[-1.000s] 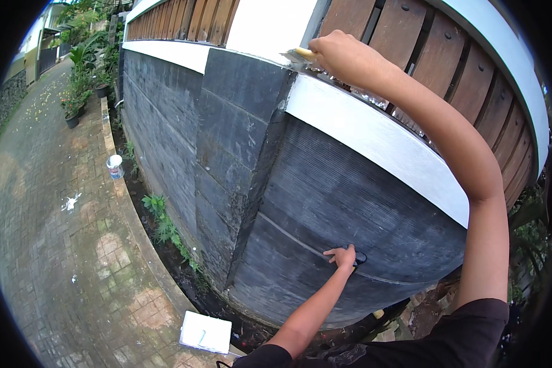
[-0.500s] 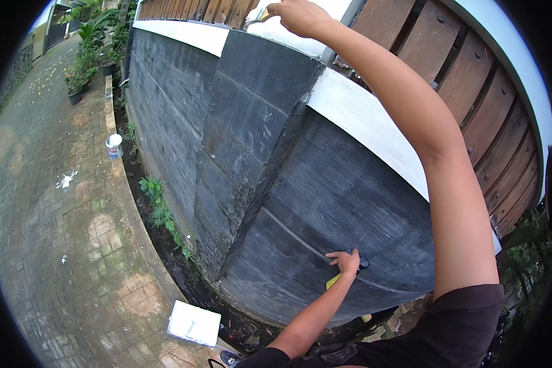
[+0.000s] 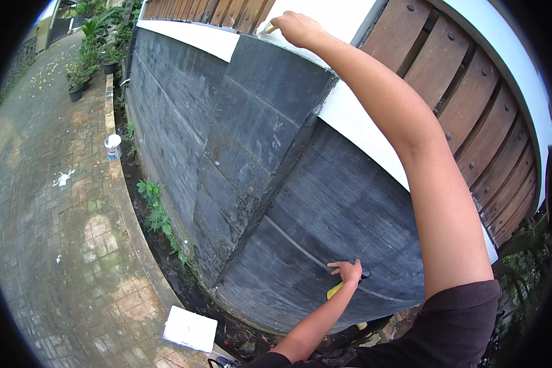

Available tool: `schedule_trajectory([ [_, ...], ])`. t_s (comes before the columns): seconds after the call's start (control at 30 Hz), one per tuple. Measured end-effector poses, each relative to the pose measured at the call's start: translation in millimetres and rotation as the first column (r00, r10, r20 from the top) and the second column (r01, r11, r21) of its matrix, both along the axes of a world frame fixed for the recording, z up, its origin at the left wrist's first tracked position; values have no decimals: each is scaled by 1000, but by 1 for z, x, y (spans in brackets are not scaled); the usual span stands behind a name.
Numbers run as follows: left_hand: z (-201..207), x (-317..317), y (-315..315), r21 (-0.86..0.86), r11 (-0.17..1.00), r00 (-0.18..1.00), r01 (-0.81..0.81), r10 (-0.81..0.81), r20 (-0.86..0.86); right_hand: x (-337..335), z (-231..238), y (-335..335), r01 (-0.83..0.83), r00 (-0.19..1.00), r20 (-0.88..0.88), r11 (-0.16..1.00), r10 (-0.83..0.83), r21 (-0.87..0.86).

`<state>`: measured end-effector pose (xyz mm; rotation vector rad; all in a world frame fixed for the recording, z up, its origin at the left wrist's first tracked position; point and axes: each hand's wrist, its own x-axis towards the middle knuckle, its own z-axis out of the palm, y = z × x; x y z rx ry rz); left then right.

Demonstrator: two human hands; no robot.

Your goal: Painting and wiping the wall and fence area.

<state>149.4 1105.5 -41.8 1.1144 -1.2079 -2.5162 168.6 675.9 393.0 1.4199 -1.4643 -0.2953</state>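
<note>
My right hand [image 3: 295, 28] is stretched up to the top of the dark stone pillar. It is closed on a small paintbrush [image 3: 270, 28] with a yellowish handle, mostly hidden by the fingers. The brush end is at the foot of the white post [image 3: 331, 23], where it meets the dark stone. Lower down, my left hand [image 3: 349, 270] rests against the grey tiled wall [image 3: 356, 184], its fingers apart. Beside that wrist shows a yellow thing [image 3: 333, 291], and a dark loop [image 3: 366, 273] sticks out past the hand; I cannot make out what either is.
A paint can [image 3: 113, 147] stands on the narrow kerb [image 3: 132, 224]. A white paint tray [image 3: 190, 329] lies near my feet. Between kerb and wall runs a ditch with green plants [image 3: 156, 211]. Wooden slats [image 3: 466, 80] rise at right; splashed paint [image 3: 63, 178] marks the paving.
My right hand and the paintbrush have shifted slightly along the base of the white post. My left hand stays against the wall. The whole view has tilted a little.
</note>
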Motion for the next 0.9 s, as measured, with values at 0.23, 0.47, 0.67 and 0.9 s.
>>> schedule_trajectory([
  [0.23,-5,-5,2,-39,999,1000,18,-17,10,14,-6,21,21,999,-27,999,-20,35],
  [0.47,-12,-10,7,-59,998,999,-28,30,19,32,-5,64,50,993,-104,998,-47,31],
  [0.67,-2,-3,2,-18,1000,1000,-15,15,6,35,-4,117,57,989,-143,995,-45,80],
  [0.9,4,3,-3,59,998,999,-23,25,-39,41,-1,180,105,978,-187,994,-97,36],
])
